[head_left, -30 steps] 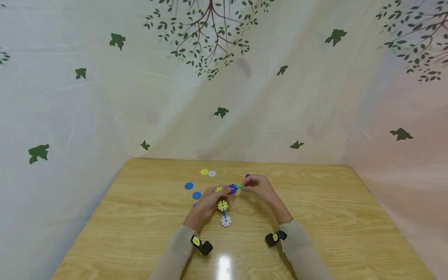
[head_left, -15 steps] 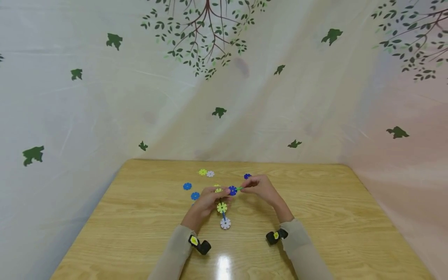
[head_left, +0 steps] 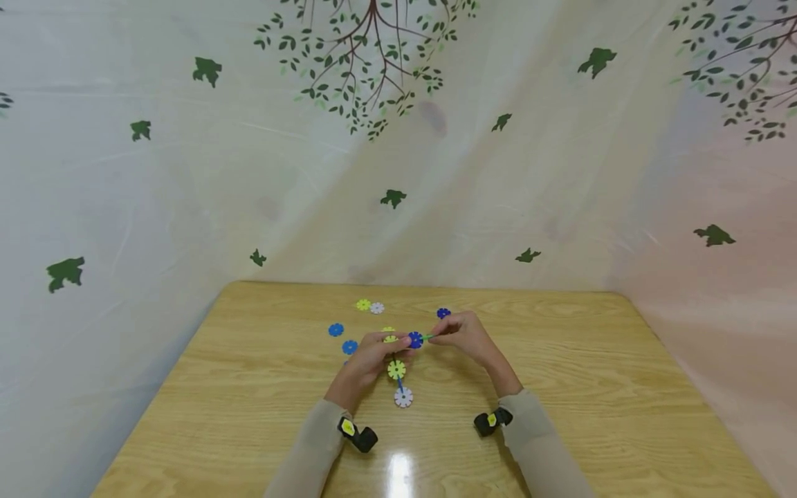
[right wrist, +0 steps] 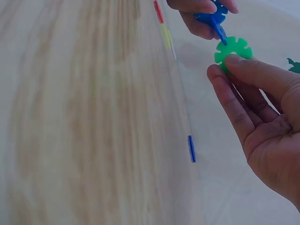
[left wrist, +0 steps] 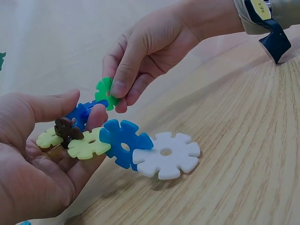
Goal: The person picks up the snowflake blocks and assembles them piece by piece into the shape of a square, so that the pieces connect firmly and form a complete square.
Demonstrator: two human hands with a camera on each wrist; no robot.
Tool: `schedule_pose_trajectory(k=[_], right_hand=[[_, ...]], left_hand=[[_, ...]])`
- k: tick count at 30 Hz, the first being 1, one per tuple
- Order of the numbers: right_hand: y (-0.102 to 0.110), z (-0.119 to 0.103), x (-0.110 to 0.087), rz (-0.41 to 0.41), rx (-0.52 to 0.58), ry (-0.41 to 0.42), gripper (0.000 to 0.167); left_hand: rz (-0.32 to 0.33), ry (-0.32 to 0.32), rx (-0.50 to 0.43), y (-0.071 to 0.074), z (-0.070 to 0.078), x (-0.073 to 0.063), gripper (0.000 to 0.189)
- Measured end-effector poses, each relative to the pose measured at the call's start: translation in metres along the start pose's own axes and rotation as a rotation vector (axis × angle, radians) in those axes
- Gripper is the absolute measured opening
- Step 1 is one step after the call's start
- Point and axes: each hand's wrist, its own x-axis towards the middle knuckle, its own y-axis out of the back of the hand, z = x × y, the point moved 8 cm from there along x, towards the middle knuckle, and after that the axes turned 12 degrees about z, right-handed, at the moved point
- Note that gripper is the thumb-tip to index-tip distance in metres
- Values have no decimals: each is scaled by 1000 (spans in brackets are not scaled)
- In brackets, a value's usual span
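My left hand (head_left: 372, 351) holds a chain of notched plastic flower discs between thumb and fingers. In the left wrist view the chain runs from a pale yellow disc (left wrist: 49, 138) through a brown disc (left wrist: 69, 131), another yellow disc (left wrist: 89, 144) and a blue disc (left wrist: 124, 143) to a white disc (left wrist: 166, 154) at its end. Dark blue pieces (left wrist: 84, 112) stick out near the left thumb. My right hand (head_left: 462, 333) pinches a green disc (right wrist: 236, 45) by its edge. That disc's rim meets the upright blue disc (right wrist: 219, 31) on the left hand's side, slot to slot.
Loose blue discs (head_left: 336, 330) lie left of the hands on the wooden table (head_left: 598, 387). Farther back are a yellow disc (head_left: 363, 304) and a white disc (head_left: 377, 308). A dark blue disc (head_left: 443, 313) lies behind the right hand. A printed curtain (head_left: 299, 221) hangs behind the table.
The chain and both hands sit slightly lower in the head view than a second ago. More of the dark blue disc behind the right hand shows. Both grips are the same.
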Motion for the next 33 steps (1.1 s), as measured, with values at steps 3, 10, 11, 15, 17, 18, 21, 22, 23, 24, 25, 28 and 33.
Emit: schedule_pose_trajectory(k=[3, 10, 11, 15, 17, 18, 21, 22, 23, 24, 25, 28, 33], right_hand=[[-1, -1, -1, -9, 7, 5, 8], [-1, 0, -1, -14, -22, -10, 9], [0, -1, -1, -14, -29, -6, 8], [-2, -3, 0, -30, -58, 0, 9], [-4, -5, 0, -43, -65, 2, 8], [-4, -6, 0, -50, -70, 5, 8], [-6, -7, -1, -68, -80, 10, 8], [-6, -7, -1, -75, -82, 16, 10], [-7, -6, -1, -81, -86, 18, 12], [-7, -6, -1, -86, -84, 20, 14], [-8, -6, -1, -93, -81, 23, 15], [-12, -7, -1, -113, -66, 40, 20], [-17, -11, 0, -159, -56, 43, 26]], left_hand=[[-7, 5, -17, -2, -2, 0, 33], [-16, 7, -3, -3, 1, -2, 30], [-16, 8, 5, -3, 1, -3, 30], [-25, 12, 48, -4, 1, -4, 34], [-37, 18, 71, -5, 0, -4, 36], [-47, 17, 80, -6, -1, -4, 36], [-66, 6, 97, -9, -3, -4, 36], [-66, -1, 98, -10, -3, -4, 35], [-64, -9, 97, -11, -3, -4, 34], [-61, -23, 98, -12, -2, -4, 34], [-52, -25, 94, -12, -2, -4, 32], [-34, -40, 95, -13, -2, -4, 31], [-3, -38, 129, -13, -4, -4, 36]])
